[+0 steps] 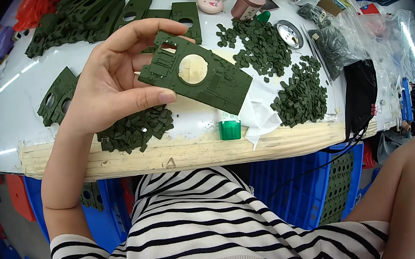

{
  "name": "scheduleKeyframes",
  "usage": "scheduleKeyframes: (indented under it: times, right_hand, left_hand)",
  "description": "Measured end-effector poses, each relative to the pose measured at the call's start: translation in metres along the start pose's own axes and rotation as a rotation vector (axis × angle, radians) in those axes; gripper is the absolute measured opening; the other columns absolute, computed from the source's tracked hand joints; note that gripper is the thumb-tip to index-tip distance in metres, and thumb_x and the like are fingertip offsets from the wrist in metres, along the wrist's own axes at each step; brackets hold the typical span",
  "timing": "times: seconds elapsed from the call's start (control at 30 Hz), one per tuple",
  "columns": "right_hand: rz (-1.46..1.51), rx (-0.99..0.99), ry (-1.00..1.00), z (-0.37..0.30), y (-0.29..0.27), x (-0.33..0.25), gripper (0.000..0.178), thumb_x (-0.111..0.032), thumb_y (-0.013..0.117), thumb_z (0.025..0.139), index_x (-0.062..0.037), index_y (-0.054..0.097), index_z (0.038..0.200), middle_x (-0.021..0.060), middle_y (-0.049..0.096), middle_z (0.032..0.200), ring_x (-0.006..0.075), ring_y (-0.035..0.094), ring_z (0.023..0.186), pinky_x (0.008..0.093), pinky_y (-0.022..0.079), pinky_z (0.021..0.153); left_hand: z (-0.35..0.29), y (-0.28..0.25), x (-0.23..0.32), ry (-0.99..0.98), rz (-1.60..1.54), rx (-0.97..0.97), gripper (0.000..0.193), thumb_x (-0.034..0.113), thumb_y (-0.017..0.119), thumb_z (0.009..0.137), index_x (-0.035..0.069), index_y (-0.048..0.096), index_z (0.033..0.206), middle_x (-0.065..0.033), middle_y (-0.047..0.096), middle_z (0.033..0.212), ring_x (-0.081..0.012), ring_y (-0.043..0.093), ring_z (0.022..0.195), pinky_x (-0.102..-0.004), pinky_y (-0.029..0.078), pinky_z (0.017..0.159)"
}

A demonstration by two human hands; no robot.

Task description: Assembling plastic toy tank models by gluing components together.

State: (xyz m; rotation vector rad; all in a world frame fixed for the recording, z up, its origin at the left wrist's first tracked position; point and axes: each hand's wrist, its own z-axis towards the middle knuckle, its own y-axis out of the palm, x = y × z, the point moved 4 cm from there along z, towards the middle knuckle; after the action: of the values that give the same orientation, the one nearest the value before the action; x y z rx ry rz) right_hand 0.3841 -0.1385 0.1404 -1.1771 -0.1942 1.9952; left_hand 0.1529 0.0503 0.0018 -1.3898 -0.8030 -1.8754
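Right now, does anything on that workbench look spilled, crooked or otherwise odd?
Nothing looks damaged. The left hand holds a green plastic plate at a tilt above the table. Small green pieces lie in loose heaps, and a crumpled white sheet hangs over the table's front edge.

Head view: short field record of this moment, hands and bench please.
left hand: left hand raised over the bench, thumb and fingers pinching a flat dark green plastic plate with a round pale disc in its hole
right hand: hand out of view; only the bare arm shows at lower right
bench: white worktop with taped front edge
on bench: piles of small dark green plastic pieces, stack of like green plates, green-capped tube
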Motion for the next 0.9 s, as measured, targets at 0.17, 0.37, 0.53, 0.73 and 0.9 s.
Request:
scheduleKeyframes:
  times: [0.17,0.37,0.53,0.73,0.9]
  right_hand:
    - [0.000,-0.002,-0.039,-0.002,-0.002,-0.004,0.012,-0.011,0.060,0.084,-0.0036,0.064,0.075,0.0037,0.064,0.073,0.0150,0.061,0.068,0.0297,0.050,0.065]
    - [-0.012,-0.029,-0.030,-0.003,0.000,-0.006,0.012,-0.011,0.060,0.085,-0.0034,0.064,0.076,0.0040,0.065,0.074,0.0154,0.061,0.068,0.0303,0.050,0.066]
    - [-0.028,-0.086,-0.051,0.001,-0.007,-0.012,0.012,-0.011,0.061,0.086,-0.0032,0.064,0.077,0.0043,0.065,0.075,0.0157,0.062,0.069,0.0309,0.050,0.067]
    - [0.003,-0.110,0.014,-0.005,-0.074,0.007,0.012,-0.011,0.061,0.086,-0.0030,0.064,0.078,0.0046,0.066,0.076,0.0161,0.062,0.070,0.0315,0.050,0.068]
    - [-0.774,0.394,1.152,-0.089,-0.143,0.146,0.012,-0.006,0.071,0.078,0.0020,0.063,0.079,0.0059,0.064,0.069,0.0119,0.059,0.062,0.0267,0.048,0.063]
  left_hand:
    - [-0.001,-0.001,0.002,0.029,0.041,0.003,0.074,0.006,0.079,0.068,-0.004,0.043,0.131,-0.0189,0.056,0.125,-0.0213,0.061,0.109,-0.0331,0.053,0.094]
    - [-0.003,0.002,0.001,-0.024,-0.001,0.036,0.076,0.010,0.081,0.067,-0.005,0.044,0.131,-0.0192,0.056,0.124,-0.0206,0.062,0.108,-0.0326,0.052,0.094]
    - [-0.002,0.006,0.006,-0.070,-0.041,0.064,0.087,0.015,0.083,0.066,-0.004,0.035,0.136,-0.0198,0.057,0.122,-0.0220,0.063,0.106,-0.0302,0.058,0.082]
    - [-0.005,0.001,-0.007,-0.123,-0.191,-0.006,0.082,0.029,0.084,0.065,0.001,0.039,0.128,-0.0175,0.058,0.117,-0.0188,0.061,0.093,-0.0309,0.052,0.080]
    - [-0.006,0.008,-0.007,-0.148,-0.403,-0.008,0.085,0.039,0.071,0.078,-0.003,0.030,0.139,-0.0188,0.056,0.115,-0.0263,0.061,0.102,-0.0409,0.052,0.089]
